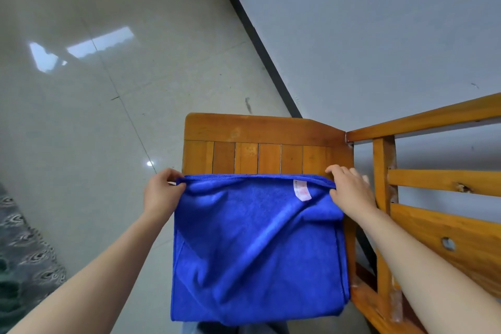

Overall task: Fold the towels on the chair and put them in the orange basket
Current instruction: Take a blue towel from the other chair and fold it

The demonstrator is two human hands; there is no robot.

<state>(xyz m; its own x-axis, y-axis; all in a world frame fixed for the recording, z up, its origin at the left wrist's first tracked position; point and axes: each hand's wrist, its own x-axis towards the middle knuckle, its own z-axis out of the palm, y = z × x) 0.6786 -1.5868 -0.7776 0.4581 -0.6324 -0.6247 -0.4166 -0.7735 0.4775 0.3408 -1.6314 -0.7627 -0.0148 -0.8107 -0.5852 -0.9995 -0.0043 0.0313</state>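
**A:** What does the head view give you?

**B:** I see one towel (254, 247), blue, spread over the wooden chair (260, 133) seat from the centre down to 6 o'clock. Its near end hangs off the front edge. My left hand (160, 192) pinches the far corner at 9 o'clock, and my right hand (349, 190) pinches the other far corner at 3 o'clock. A white label (301, 190) shows just beside the right hand.

**A:** How far along is the fold?

**B:** Early, I'd judge. The edge at 4 o'clock shows two layers, so it looks doubled once. It's too wide and too wrinkled to pass as finished.

**A:** And the orange basket?

**B:** It isn't in this view. There's only tiled floor (81, 116) from 9 to 12 o'clock and a patterned rug (24, 266) at 8 o'clock. I can't see any other towels, so I can't say how many are left. This one needs more folds, then the carry to the basket.
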